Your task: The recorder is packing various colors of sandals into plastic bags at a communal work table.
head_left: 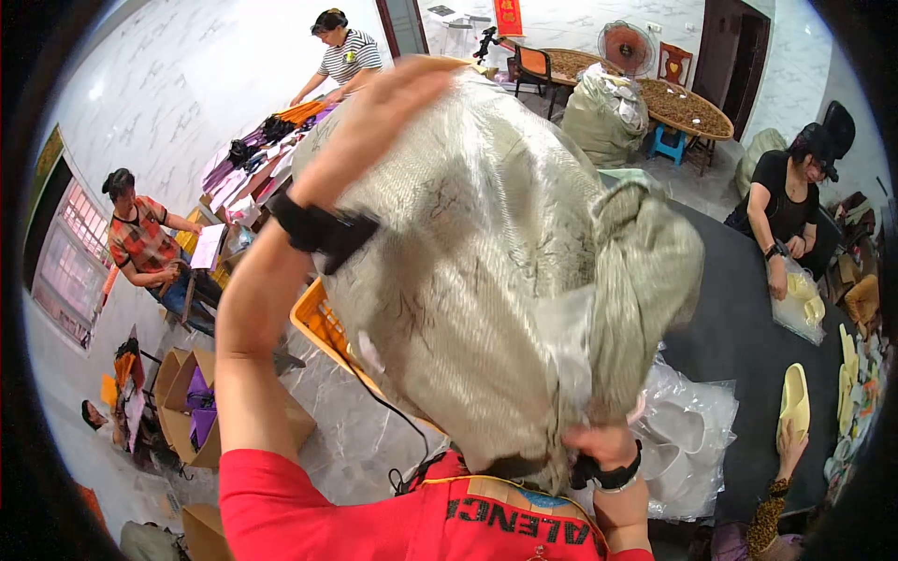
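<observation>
Your left hand (407,98) lies along the upper left side of the large sack (477,252), blurred; whether it grips or merely steadies the fabric cannot be told. Your right hand (606,447) is closed on the sack's gathered fabric low down, near your body. The two hands probably sit so far apart because a bulky, limp sack needs control at both ends. The sack stands up before your chest, hiding part of the orange basket (318,323) and the left edge of the table (720,318). Near that edge lie clear bags (687,435), seemingly flat for easy stacking. Toward the right edge, a co-worker's hand (793,439) holds a yellow slipper (794,393); farther along, bagged slippers (801,297) lie before another worker (790,201), presumably for easy reach.
</observation>
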The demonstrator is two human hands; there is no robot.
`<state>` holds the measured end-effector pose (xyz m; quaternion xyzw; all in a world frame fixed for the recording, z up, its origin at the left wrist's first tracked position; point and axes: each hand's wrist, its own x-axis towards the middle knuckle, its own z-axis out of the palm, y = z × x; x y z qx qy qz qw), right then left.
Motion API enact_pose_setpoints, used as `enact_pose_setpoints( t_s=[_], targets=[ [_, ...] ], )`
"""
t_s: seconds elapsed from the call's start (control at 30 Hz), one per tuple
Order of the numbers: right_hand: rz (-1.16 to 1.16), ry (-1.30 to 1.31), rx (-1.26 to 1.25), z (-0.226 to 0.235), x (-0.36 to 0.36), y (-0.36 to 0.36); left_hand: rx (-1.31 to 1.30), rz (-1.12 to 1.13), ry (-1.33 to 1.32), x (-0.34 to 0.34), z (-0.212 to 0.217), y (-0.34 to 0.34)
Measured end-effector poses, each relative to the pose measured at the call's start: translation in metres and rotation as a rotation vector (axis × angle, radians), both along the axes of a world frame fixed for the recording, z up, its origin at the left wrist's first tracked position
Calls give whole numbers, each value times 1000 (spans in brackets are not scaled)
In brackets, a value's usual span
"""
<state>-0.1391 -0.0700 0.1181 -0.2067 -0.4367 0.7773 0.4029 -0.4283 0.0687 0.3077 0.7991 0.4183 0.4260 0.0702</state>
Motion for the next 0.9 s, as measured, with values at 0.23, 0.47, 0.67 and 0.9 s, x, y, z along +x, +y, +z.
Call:
enact_pose_setpoints(
  t_s=[0.23,0.47,0.67,0.9],
  targets=[
    [-567,-208,288,-133,131,-114,-302,435,-49,-203,-28,70],
    [-1089,-547,426,-114,98,-129,-375,421,356,-214,-53,82],
    [-1159,-787,645,-79,81,-17,324,507,669,-206,-74,116],
    [-816,-184,728,-21,52,6,298,698,518,-149,-42,45]
  ],
)
